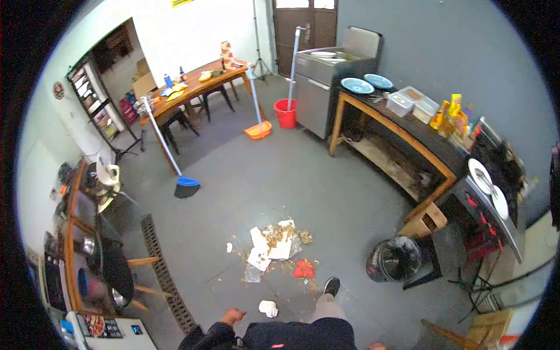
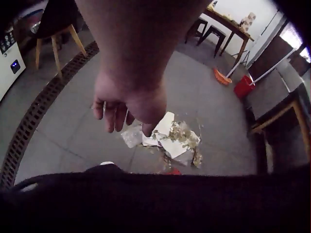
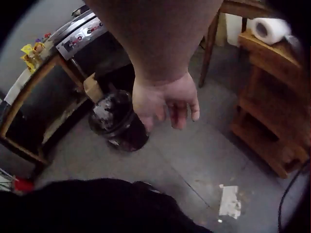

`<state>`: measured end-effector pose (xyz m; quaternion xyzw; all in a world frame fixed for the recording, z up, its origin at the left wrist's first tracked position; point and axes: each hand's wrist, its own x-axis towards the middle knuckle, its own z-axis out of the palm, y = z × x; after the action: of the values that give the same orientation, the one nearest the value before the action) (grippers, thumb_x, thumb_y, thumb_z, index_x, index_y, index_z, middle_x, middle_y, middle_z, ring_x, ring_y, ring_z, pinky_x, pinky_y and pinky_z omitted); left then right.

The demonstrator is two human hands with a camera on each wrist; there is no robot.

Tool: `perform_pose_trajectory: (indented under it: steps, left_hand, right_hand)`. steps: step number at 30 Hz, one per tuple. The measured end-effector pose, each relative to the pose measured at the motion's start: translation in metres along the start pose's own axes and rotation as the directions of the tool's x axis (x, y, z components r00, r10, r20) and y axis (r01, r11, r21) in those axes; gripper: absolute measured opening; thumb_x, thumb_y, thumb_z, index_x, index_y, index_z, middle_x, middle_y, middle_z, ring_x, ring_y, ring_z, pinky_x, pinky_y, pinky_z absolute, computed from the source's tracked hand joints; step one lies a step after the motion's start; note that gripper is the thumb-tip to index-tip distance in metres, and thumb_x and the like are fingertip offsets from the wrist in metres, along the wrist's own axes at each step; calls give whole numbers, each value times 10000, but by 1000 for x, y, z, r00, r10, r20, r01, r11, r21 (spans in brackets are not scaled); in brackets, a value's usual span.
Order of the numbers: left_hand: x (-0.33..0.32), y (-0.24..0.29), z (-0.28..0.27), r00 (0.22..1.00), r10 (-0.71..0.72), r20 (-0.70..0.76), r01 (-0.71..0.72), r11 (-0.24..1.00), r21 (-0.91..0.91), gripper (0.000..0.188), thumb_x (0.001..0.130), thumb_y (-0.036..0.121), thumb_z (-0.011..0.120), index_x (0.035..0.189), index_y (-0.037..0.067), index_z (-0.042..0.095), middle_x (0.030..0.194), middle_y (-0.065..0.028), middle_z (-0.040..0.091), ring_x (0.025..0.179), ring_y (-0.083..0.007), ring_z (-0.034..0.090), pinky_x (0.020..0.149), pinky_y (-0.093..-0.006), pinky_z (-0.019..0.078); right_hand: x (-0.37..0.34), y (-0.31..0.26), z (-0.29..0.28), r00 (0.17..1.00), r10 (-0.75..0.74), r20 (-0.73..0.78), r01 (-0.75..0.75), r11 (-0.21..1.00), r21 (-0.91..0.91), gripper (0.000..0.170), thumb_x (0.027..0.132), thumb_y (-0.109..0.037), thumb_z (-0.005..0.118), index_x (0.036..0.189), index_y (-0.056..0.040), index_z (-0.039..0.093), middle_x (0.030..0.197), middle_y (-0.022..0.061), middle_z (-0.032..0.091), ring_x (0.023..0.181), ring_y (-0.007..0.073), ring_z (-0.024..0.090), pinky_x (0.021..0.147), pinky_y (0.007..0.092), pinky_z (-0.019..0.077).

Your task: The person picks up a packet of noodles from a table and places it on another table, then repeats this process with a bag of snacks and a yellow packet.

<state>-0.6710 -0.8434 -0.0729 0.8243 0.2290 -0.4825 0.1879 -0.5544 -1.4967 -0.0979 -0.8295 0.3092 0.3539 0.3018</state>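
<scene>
My left hand hangs over the floor with its fingers loosely bent and nothing in them; the left wrist view shows the same hand from behind. My right hand barely shows at the bottom edge of the head view. In the right wrist view that hand dangles relaxed, holding nothing, and overlaps the lined black bin. On the floor ahead lies a heap of litter with white paper sheets, a red wrapper and crumbs. A crumpled white piece lies nearer my feet.
A blue-headed broom leans against the wooden table. Beyond are an orange long-handled dustpan and a red bucket. The bin stands right, beside a cardboard box. A drain grate runs along the left.
</scene>
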Motion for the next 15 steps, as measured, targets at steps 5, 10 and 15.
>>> perform_pose_trajectory:
  steps: [5,10,15]
  left_hand:
    - [45,83,-65,991,59,-122,-73,990,-117,511,729,499,418,909,46,574,978,-165,531,931,-298,490,796,-348,381]
    - [84,150,-100,979,-63,-196,-6,942,-334,514,709,496,460,850,18,585,906,-163,559,871,-302,513,766,-350,392]
    - [67,193,-185,983,-181,-31,135,828,-544,478,695,472,496,838,26,589,872,-157,568,855,-295,520,741,-348,403]
  right_hand:
    - [73,-120,-100,996,-29,-81,38,993,112,287,675,-249,549,867,-36,554,729,99,556,646,187,527,573,302,404]
    - [122,-276,-144,987,-142,-72,153,973,173,241,658,-202,600,803,-12,568,634,91,557,534,174,531,485,285,409]
    - [186,-375,-143,723,-619,307,676,726,-129,171,647,-194,617,713,-39,590,580,74,558,505,163,535,459,290,415]
